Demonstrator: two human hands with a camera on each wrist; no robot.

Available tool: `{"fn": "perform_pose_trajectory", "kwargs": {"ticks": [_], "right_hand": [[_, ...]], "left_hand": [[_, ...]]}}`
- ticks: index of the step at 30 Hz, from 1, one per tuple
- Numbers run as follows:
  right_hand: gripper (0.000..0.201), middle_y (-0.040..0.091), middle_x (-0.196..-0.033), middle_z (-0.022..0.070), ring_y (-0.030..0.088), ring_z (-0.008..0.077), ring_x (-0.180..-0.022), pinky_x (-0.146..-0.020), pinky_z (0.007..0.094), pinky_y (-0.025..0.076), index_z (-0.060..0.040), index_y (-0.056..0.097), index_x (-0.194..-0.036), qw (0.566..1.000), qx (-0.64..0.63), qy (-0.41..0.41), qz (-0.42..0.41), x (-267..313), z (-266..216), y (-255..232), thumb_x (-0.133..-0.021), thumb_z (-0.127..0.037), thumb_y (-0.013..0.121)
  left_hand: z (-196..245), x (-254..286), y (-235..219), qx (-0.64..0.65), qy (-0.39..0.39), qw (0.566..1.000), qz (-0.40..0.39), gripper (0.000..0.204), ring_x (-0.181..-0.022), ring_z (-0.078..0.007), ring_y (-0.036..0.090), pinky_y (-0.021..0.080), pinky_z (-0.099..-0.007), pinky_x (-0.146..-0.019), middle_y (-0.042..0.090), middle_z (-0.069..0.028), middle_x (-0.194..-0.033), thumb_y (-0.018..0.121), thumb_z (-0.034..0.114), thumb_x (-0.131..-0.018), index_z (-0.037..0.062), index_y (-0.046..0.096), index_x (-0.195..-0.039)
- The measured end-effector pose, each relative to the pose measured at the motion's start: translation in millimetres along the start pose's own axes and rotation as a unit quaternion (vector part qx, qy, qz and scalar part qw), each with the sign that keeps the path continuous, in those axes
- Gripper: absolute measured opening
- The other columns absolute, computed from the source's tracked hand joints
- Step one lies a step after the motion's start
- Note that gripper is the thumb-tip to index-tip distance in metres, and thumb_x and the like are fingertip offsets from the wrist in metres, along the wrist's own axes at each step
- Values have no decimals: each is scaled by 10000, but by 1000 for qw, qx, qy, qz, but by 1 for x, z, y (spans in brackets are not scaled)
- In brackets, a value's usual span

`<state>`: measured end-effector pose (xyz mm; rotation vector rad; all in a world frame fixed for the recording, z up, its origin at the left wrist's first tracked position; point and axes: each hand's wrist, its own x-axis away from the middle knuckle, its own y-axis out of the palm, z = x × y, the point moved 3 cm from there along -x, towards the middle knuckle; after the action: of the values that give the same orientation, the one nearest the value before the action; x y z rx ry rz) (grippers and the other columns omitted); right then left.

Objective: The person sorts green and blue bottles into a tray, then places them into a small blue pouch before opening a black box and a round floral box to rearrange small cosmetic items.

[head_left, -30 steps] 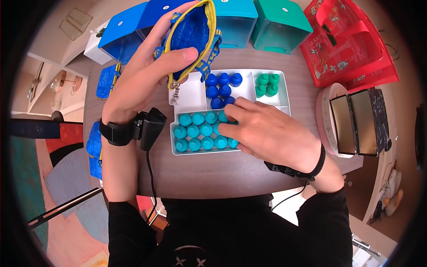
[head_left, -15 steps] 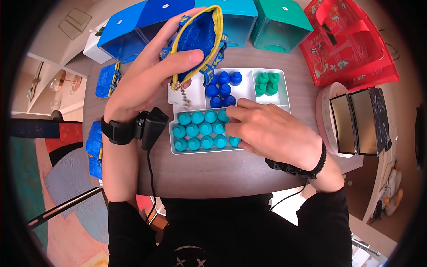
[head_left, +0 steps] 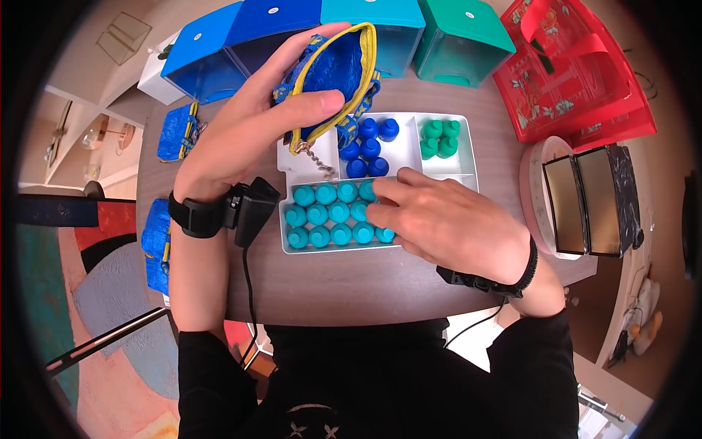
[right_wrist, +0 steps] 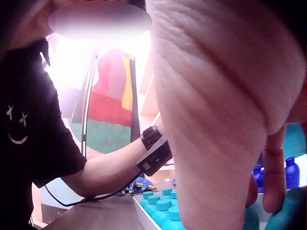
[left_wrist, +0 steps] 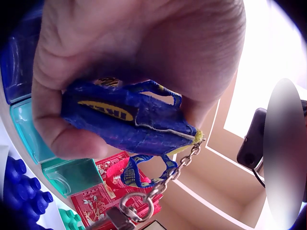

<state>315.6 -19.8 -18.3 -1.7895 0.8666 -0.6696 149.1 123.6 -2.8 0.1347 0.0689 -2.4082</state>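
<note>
My left hand (head_left: 252, 121) holds a small blue pouch (head_left: 333, 80) with a yellow-edged mouth gaping upward, its thumb at the rim. In the left wrist view, fingers curl round the pouch (left_wrist: 120, 117), and a metal chain (left_wrist: 175, 173) hangs from one corner. Below it, a white tray (head_left: 311, 170) holds turquoise bottles (head_left: 338, 212), dark blue bottles (head_left: 369, 148) and green bottles (head_left: 431, 129) in separate compartments. My right hand (head_left: 453, 219) bends its fingers down among the turquoise bottles at the right; its fingertips are hidden, so a grip cannot be made out.
Blue, turquoise and green bins (head_left: 464, 44) line the back of the table. At the right are a red bag (head_left: 570, 80), a round pink box (head_left: 537, 197) and a black-edged case (head_left: 610, 197). More blue pouches (head_left: 155, 245) lie along the left edge.
My left hand has brought the pouch to the right and slightly down, and the chain has swung. The right hand has shifted only slightly over the turquoise bottles.
</note>
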Motion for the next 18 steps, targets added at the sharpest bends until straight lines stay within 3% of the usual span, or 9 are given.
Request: {"fn": "perform_pose_trajectory", "kwargs": {"ticks": [18], "right_hand": [[212,578,-1045,95,593,275,-1036,-768,402,560,-24,623,-986,999,6,-26,17,-5,-2,2,-792,-74,693]], "left_hand": [[-2,0,4,11,-16,1000,-18,653,-1174,-182,565,466,-313,-1000,584,-93,-1298,754,251,-883,129,470,-1457]]}}
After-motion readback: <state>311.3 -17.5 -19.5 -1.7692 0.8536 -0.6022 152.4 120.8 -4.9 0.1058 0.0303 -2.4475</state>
